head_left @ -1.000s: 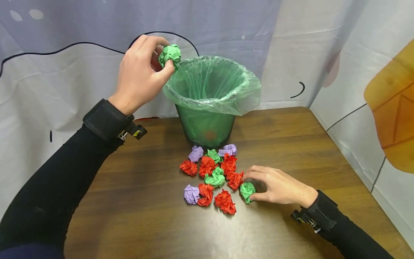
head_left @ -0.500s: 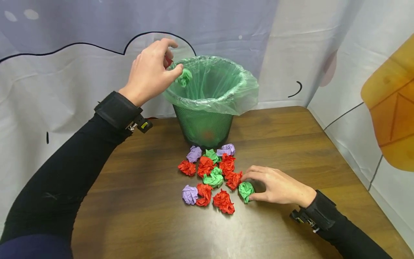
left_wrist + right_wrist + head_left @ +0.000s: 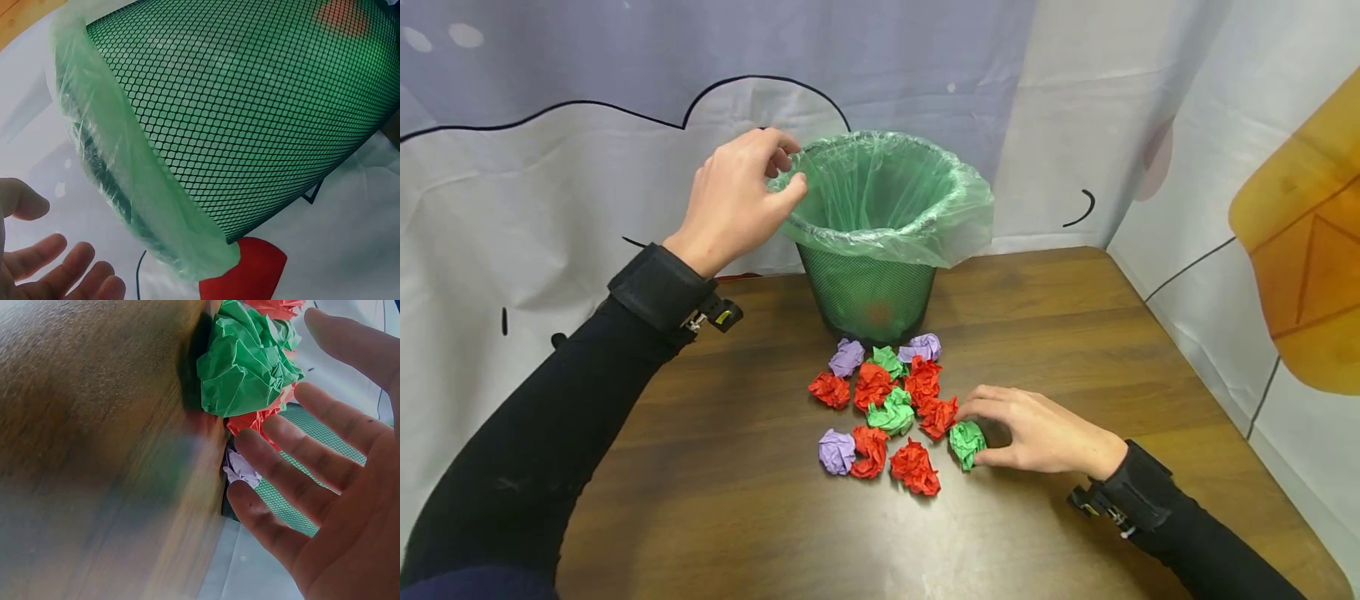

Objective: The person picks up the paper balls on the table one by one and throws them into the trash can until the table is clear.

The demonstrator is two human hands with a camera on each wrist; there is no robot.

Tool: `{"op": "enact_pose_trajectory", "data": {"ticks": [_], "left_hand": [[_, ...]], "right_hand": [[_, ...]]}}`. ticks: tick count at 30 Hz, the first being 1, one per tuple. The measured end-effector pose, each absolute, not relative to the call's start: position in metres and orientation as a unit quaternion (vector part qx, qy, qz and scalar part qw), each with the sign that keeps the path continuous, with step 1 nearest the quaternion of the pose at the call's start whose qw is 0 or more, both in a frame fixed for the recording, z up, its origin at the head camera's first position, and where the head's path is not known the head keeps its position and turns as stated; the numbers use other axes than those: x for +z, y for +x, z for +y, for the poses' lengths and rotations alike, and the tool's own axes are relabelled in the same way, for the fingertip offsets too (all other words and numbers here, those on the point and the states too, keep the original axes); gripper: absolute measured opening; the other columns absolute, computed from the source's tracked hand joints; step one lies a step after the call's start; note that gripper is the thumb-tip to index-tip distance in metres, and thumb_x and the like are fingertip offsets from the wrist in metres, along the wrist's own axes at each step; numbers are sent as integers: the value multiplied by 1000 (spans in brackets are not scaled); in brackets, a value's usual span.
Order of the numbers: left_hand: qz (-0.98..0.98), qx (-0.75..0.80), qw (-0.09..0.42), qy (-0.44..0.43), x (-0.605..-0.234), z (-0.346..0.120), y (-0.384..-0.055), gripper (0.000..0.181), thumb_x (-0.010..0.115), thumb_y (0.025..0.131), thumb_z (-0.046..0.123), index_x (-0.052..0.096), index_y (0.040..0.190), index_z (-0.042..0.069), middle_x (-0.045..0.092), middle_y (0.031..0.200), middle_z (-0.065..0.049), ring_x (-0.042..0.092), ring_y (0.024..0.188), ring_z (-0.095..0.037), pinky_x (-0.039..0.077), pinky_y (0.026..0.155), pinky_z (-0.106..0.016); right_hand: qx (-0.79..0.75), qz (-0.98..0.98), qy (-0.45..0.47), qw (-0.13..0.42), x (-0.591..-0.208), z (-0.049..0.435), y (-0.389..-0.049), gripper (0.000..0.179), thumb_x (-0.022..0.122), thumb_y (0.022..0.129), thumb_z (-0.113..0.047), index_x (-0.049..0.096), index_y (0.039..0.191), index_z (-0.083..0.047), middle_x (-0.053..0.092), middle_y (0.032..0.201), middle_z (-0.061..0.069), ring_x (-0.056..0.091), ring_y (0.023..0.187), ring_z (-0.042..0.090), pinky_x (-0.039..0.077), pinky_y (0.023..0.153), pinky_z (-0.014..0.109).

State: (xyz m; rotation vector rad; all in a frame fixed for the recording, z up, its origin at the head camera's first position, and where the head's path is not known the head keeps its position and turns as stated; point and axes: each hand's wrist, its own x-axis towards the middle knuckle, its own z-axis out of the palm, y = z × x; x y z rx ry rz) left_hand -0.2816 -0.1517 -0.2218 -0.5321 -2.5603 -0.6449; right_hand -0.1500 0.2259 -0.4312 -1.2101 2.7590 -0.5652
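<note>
My left hand (image 3: 741,196) hangs beside the left rim of a mesh wastebasket (image 3: 868,292), fingers loosely bent, holding nothing. A green plastic bag (image 3: 955,229) lines the basket and folds over its rim. In the left wrist view the thumb and fingers (image 3: 69,269) are spread apart just off that rim. My right hand (image 3: 1037,429) rests low over the table, thumb and fingertips on either side of a crumpled green paper ball (image 3: 966,444). The right wrist view has its fingers spread loosely near the green ball (image 3: 247,369), not closed around it.
Several more paper balls lie before the basket, including a red ball (image 3: 914,468), a purple ball (image 3: 837,452) and a light green ball (image 3: 891,412). They rest on a brown wooden table (image 3: 737,500). A printed curtain (image 3: 587,167) hangs behind the basket.
My left hand has let go of a green paper ball, which dropped at the basket's mouth and is out of sight now. The hand has then drawn slightly back and down. My right hand stays put.
</note>
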Motion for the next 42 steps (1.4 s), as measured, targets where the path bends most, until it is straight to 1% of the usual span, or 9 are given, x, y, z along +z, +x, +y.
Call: {"op": "enact_pose_trajectory", "data": {"ticks": [6, 11, 18, 20, 23, 27, 34, 39, 42], "left_hand": [[-919, -235, 246, -200, -233, -161, -269, 32, 54, 96, 26, 66, 122, 12, 67, 105, -8, 61, 100, -24, 46, 84, -47], [-911, -240, 268, -203, -248, -172, -259, 30, 54, 95, 23, 69, 118, 10, 67, 98, -8, 62, 96, -24, 47, 82, -48], [-900, -243, 305, -198, -272, -188, -244, 21, 57, 94, 19, 70, 107, 8, 67, 93, -7, 61, 80, -22, 46, 74, -40], [-897, -245, 311, -198, -278, -192, -238, 19, 58, 94, 18, 70, 104, 8, 68, 91, -6, 62, 77, -22, 46, 72, -39], [-896, -245, 312, -199, -287, -196, -231, 18, 59, 93, 17, 70, 102, 7, 68, 90, -7, 62, 75, -22, 47, 71, -39], [-899, -248, 304, -197, -299, -202, -224, 17, 60, 93, 17, 69, 103, 7, 67, 90, -6, 64, 77, -21, 50, 72, -39], [-902, -249, 299, -187, -315, -211, -213, 17, 60, 92, 17, 68, 106, 10, 64, 90, -3, 57, 75, -19, 44, 69, -37], [-906, -255, 289, -175, -329, -215, -206, 16, 60, 92, 17, 68, 105, 12, 64, 90, -1, 59, 75, -19, 45, 68, -38], [-908, -256, 284, -173, -332, -217, -205, 17, 60, 92, 17, 68, 106, 12, 64, 90, -1, 61, 76, -20, 46, 69, -38]], "right_hand": [[-177, 901, -395, 33, -431, 225, -149, 50, 79, 83, -47, 64, 129, -30, 58, 128, -14, 59, 117, 9, 52, 97, 40], [-181, 897, -401, 34, -431, 225, -148, 48, 79, 84, -46, 64, 128, -32, 57, 128, -16, 59, 117, 8, 53, 96, 40], [-188, 894, -406, 36, -433, 223, -146, 46, 79, 84, -45, 65, 126, -33, 57, 126, -16, 59, 114, 7, 53, 94, 39], [-189, 893, -406, 39, -434, 223, -147, 46, 79, 84, -45, 66, 126, -33, 57, 126, -16, 59, 114, 7, 53, 94, 39], [-189, 893, -406, 43, -434, 223, -147, 47, 80, 83, -45, 66, 127, -32, 57, 127, -15, 60, 114, 7, 53, 95, 38], [-186, 894, -407, 40, -435, 221, -148, 48, 80, 83, -45, 67, 127, -31, 57, 126, -15, 60, 113, 7, 53, 94, 38], [-168, 901, -397, 49, -432, 218, -147, 48, 80, 82, -45, 66, 127, -34, 59, 124, -14, 59, 115, 10, 52, 97, 41], [-151, 902, -401, 49, -434, 216, -147, 48, 81, 83, -41, 66, 128, -33, 60, 125, -10, 60, 116, 13, 52, 97, 42], [-149, 901, -405, 38, -437, 215, -147, 47, 81, 83, -37, 66, 127, -31, 61, 123, -9, 60, 114, 13, 53, 95, 41]]}}
